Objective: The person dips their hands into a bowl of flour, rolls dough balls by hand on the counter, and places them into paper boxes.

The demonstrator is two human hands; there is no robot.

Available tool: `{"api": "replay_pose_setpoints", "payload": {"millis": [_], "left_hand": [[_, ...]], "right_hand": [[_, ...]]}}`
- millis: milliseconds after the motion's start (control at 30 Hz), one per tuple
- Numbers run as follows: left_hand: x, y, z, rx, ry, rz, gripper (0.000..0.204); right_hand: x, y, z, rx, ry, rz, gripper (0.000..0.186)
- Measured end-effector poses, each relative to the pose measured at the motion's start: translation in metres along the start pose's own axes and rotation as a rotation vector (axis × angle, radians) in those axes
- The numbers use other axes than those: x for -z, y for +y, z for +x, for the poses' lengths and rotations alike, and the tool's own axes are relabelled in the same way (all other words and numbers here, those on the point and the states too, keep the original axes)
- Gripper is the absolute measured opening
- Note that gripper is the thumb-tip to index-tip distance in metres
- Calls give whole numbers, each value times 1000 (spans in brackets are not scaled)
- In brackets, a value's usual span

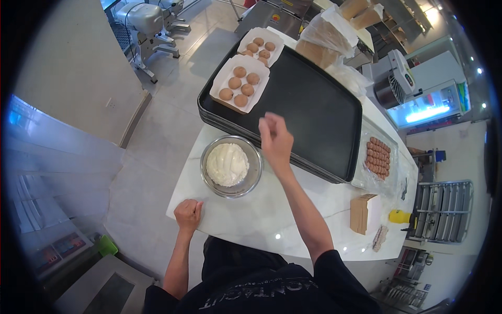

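My right hand (275,138) hovers at the near edge of a stack of black baking trays (319,120), its fingers curled in. Whether anything small is in them is hidden. Just left of it stands a round metal bowl (254,180) with a heap of white powder (228,164) that has a dent in its top. Down at the table's near left edge, my left hand (188,213) rests closed, with nothing showing in it. On the trays' left end sit two white paper boxes, the nearer box (222,86) holding several round brown balls (235,82).
On the white marble-look table (251,217), rows of brown pieces (377,158) lie in a plastic-covered tray at right. Nearer are a stack of folded cartons (362,214) and a yellow bottle (399,216). Plastic-wrapped goods (327,39) stand beyond the trays; mixers (144,21) are at far left.
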State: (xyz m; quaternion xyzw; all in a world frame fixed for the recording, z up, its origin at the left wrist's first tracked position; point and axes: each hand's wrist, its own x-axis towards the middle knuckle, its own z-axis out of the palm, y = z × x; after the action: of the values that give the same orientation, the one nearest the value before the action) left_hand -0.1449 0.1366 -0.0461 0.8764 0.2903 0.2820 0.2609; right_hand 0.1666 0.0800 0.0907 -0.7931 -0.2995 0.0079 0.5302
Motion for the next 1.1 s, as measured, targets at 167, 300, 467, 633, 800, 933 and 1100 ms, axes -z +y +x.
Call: {"api": "replay_pose_setpoints", "payload": {"millis": [167, 300, 467, 633, 800, 933, 1100], "left_hand": [[4, 9, 9, -67, -15, -110, 40], [3, 19, 13, -63, 26, -181, 45], [-1, 19, 9, 1, 42, -266, 42], [-1, 70, 8, 257, -293, -774, 50], [-9, 180, 55, 916, -582, -1575, 81], [-32, 221, 85, 875, -857, -2115, 91], [-63, 278, 62, 944, -1138, -2089, 96]], "right_hand": [[-5, 8, -82, 184, -428, -215, 37], [-40, 12, -99, 229, -745, -619, 73], [-44, 15, -103, 94, -932, -638, 86], [8, 0, -118, 164, -758, -316, 80], [110, -56, -173, 203, -677, -208, 77], [138, -48, -195, 253, -614, -400, 79], [144, -29, -185, 90, -192, -421, 81]]}}
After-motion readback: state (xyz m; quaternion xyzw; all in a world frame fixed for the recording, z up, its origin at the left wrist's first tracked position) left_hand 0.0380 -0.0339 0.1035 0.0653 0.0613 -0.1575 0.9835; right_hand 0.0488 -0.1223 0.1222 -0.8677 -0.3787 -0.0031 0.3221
